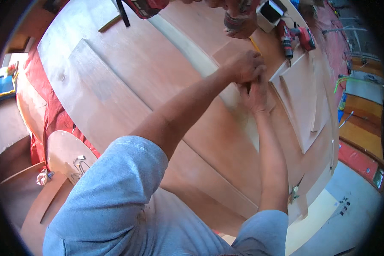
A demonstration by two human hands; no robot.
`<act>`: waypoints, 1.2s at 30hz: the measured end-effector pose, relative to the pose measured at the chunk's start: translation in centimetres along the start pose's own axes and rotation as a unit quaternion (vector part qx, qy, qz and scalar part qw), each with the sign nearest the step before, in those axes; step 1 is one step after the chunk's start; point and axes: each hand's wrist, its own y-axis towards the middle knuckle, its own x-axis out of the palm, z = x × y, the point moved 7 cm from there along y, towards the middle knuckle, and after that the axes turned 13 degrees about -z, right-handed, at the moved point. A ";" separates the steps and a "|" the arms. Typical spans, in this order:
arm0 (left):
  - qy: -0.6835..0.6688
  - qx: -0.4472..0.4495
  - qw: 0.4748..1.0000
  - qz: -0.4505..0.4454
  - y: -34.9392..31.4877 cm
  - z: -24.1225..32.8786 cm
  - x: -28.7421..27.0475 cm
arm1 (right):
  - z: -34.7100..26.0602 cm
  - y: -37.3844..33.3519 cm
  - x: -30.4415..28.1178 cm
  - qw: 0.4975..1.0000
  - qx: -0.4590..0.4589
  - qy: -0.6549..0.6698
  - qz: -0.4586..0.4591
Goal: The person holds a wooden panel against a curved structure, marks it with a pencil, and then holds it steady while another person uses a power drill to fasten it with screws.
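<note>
My left hand (245,67) is closed, its fingers bent down against my right hand. Just below it my right hand (256,94) is closed too, fingertips touching the left. Whatever is pinched between them is hidden by the fingers. Both are over a large reddish-brown plywood panel (226,145), beside a pale strip (192,55) that runs diagonally across it. Right of my hands lies a pale board (301,102) with narrow strips on it.
Another person's hand (241,25) reaches in at the top, near a red power tool (147,6). A red-and-black cordless drill (288,40) lies by a white open box (269,16). A long flat board (102,72) lies on the left; red sheeting (51,102) hangs beyond.
</note>
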 end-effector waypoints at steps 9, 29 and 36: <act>0.161 0.009 0.987 -0.014 0.8 0.1 1.9 | 5.6 -1.3 -1.6 0.995 0.050 0.085 0.032; 0.298 -0.006 0.949 -0.102 0.6 1.7 2.7 | 8.1 -5.6 -3.8 0.991 0.093 0.092 0.008; 0.298 0.035 0.948 -0.106 1.1 -0.2 4.0 | 6.5 -12.2 -1.3 0.993 0.088 -0.070 -0.020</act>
